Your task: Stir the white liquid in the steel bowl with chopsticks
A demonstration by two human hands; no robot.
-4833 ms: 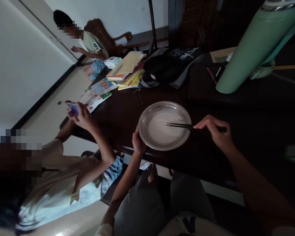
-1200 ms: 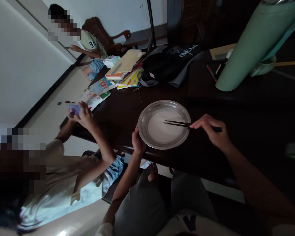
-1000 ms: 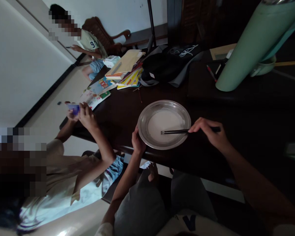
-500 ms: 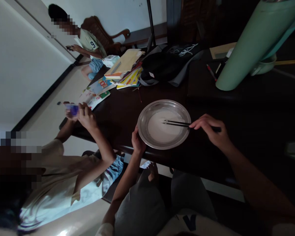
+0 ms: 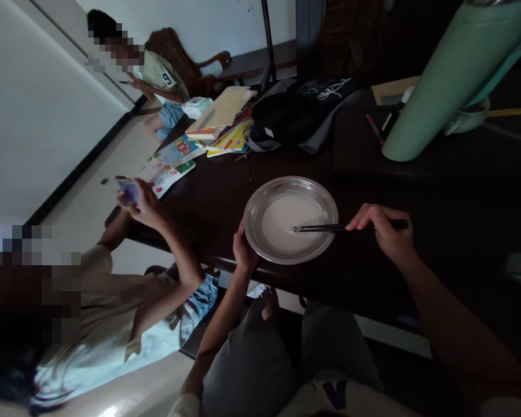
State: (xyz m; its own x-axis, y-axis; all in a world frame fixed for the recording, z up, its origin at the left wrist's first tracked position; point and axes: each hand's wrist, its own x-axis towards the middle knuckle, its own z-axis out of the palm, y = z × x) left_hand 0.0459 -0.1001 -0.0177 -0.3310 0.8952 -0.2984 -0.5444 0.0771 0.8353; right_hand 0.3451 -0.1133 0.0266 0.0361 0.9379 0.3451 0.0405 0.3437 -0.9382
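A shallow steel basin rests near the front edge of the dark table, with a pale, milky mixture in it. My left hand grips the basin's near-left rim, thumb up along the side and the other fingers hidden beneath. In my right hand, to the right of the basin, is a pair of dark chopsticks. They reach over the right rim, and their tips dip into the mixture near its middle.
Behind the basin lie a stack of books and papers and a black bag. A tall green bottle stands at the back right, beside a green cup. One person sits close on my left; another sits farther back.
My right hand has moved to the right, drawing the chopstick tips slightly right and nearer to me through the mixture. The basin and my left hand stay in place.
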